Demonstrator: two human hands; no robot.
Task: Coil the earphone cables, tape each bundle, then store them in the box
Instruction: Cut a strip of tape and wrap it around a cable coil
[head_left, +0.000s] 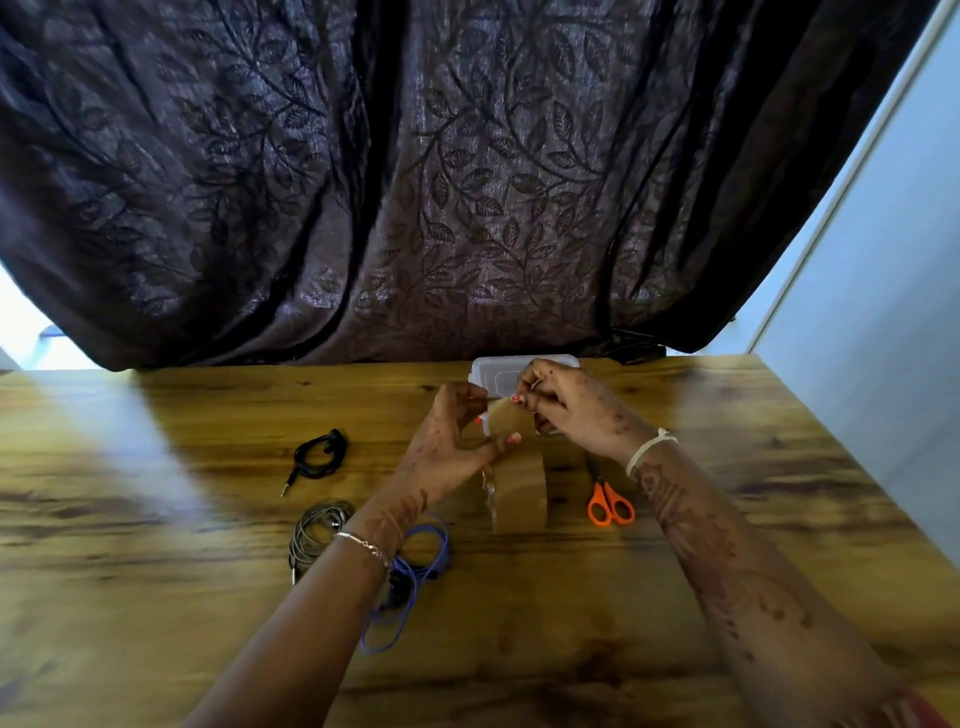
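Observation:
A brown tape roll (519, 496) stands on edge on the wooden table (156, 545). Above it both hands hold a pulled-out strip of brown tape (506, 421): my left hand (447, 449) pinches its lower end, my right hand (566, 402) pinches its upper end. A coiled black earphone (318, 457) lies to the left. A grey coiled earphone (317, 532) and a loose blue earphone cable (410, 582) lie under my left forearm. The clear plastic box (498, 371) sits behind my hands, partly hidden.
Orange-handled scissors (609, 504) lie on the table right of the tape roll, under my right wrist. A dark leaf-patterned curtain (415, 182) hangs along the table's far edge. A pale wall (893, 260) stands to the right.

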